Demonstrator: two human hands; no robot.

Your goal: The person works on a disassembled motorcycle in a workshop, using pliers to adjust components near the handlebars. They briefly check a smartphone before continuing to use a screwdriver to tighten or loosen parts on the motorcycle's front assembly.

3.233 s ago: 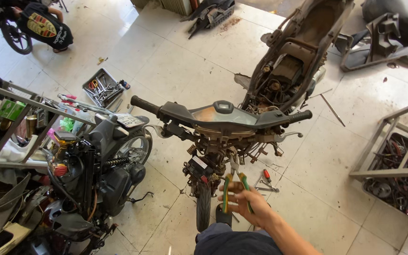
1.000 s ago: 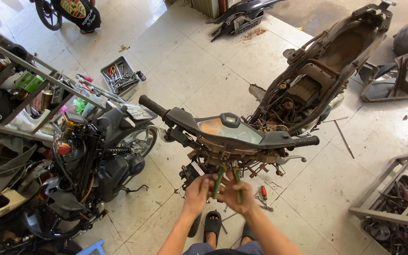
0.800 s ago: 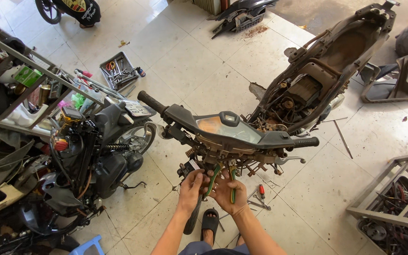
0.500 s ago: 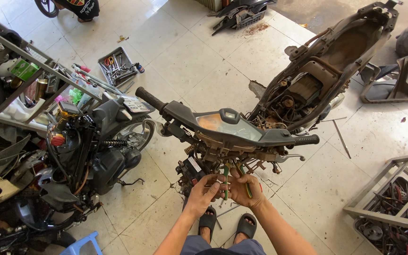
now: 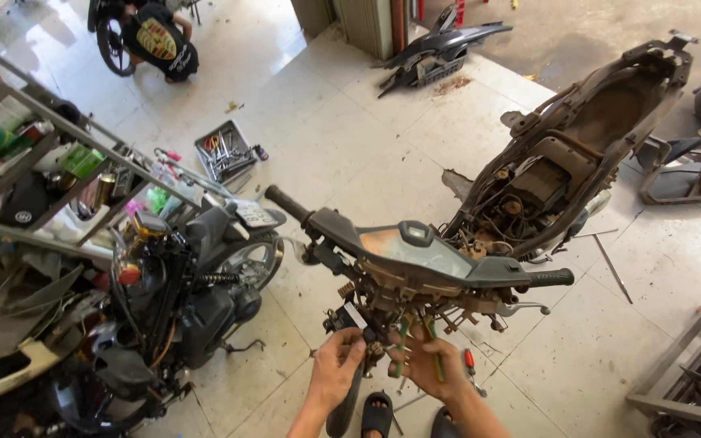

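The scooter [image 5: 480, 243] stands stripped ahead of the hands: body panels and seat are off, the rear frame and engine bay lie open, and only the handlebar [image 5: 415, 251] with its housing remains in place above the steering column. Both hands work close together just below that housing, at the exposed wiring and connectors [image 5: 383, 324] on the front of the column. The left hand [image 5: 338, 369] pinches a small dark part at the left of the cluster, fingers closed on it. The right hand [image 5: 432, 369] grips green-handled pliers [image 5: 415, 349], jaws pointing up into the connectors — whether they bite on anything cannot be told. A red-handled tool [image 5: 470, 362] lies on the floor just right of the right hand. Judged from this state, disassembly is well advanced: bodywork is removed, with a detached panel [image 5: 440, 49] lying far ahead on the tiles. What appears left is the front end — wiring, handlebar housing and column hardware. A tray of tools [image 5: 225, 150] sits well ahead and to the left; a second, complete motorcycle [image 5: 172, 300] stands just left of the left hand, beside a shelf rack [image 5: 50, 154].
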